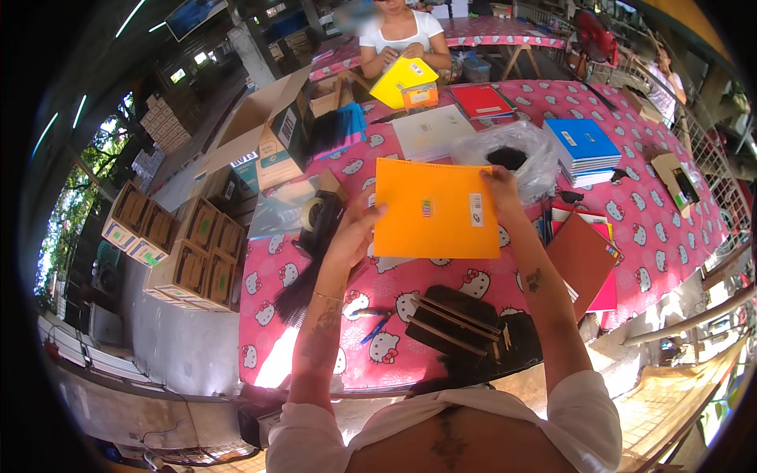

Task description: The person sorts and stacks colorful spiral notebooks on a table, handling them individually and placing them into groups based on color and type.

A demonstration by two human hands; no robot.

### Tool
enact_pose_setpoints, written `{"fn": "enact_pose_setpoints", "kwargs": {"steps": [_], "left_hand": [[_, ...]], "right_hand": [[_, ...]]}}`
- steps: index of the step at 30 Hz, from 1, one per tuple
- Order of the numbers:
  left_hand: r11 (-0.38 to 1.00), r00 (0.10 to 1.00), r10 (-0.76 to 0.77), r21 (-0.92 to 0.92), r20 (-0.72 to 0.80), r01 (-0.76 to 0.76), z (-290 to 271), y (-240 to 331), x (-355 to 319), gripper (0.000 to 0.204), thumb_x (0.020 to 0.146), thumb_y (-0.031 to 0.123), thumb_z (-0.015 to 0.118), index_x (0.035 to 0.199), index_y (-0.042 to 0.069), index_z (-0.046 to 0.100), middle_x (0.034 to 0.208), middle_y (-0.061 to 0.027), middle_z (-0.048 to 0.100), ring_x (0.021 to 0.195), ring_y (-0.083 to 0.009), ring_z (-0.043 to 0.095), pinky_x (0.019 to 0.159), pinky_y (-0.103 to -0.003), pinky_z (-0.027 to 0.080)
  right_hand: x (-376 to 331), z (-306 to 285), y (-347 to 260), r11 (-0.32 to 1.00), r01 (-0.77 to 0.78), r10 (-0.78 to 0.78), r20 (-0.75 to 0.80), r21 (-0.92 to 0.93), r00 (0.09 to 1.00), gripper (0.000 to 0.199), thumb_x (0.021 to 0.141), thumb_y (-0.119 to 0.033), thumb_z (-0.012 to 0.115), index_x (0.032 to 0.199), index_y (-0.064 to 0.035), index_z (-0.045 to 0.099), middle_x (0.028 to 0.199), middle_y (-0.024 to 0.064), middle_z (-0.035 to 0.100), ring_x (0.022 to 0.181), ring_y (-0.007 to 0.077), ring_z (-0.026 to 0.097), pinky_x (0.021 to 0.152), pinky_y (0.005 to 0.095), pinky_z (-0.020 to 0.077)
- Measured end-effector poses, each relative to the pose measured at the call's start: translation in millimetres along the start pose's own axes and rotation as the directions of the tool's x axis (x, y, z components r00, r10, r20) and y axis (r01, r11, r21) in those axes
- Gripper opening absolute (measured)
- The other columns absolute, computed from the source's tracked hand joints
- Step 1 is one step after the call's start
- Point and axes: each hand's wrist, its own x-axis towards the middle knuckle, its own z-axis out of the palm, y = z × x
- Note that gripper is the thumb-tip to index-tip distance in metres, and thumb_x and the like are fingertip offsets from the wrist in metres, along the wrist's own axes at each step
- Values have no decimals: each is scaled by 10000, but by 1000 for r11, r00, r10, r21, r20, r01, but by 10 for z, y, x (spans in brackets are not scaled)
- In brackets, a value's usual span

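Observation:
An orange notebook [438,209] is held up over the table by its two sides, its flat cover facing me, with two small stickers on it. My left hand [361,225] is closed on its left edge. The upper right edge is pinched in my right hand [502,189]. Below the notebook, a black slatted object [453,319] lies on the pink patterned tablecloth [378,288]. Blue pens [377,326] lie to its left. A black tape dispenser [319,221] stands beside my left hand. Past my right hand is a crumpled clear plastic bag [536,169].
Blue notebooks [582,146] are stacked at the right, with brown and red notebooks [583,256] nearer. Farther back lie white notebooks [432,130] and red ones [482,101]. An open carton [272,146] stands at the left. Across the table a person holds a yellow notebook [402,79].

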Motion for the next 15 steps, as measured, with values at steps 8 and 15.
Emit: {"fn": "enact_pose_setpoints", "kwargs": {"steps": [8, 15], "left_hand": [[426, 883, 334, 888, -330, 171, -528, -1441, 133, 838, 756, 160, 727, 1494, 82, 338, 1285, -274, 556, 1188, -396, 563, 990, -495, 476], [190, 909, 78, 901, -410, 390, -303, -1378, -137, 800, 754, 406, 728, 1451, 139, 441, 1401, -203, 474, 1305, -429, 417, 1062, -586, 372]], "right_hand": [[-4, -304, 702, 248, 55, -52, 44, -967, 998, 482, 854, -375, 710, 1136, 17, 691, 979, 217, 723, 925, 271, 718, 822, 359, 551], [-597, -423, 809, 609, -121, 93, -80, -784, 992, 390, 857, -373, 651, 1063, -55, 741, 946, 184, 742, 912, 327, 723, 832, 403, 556]]}}
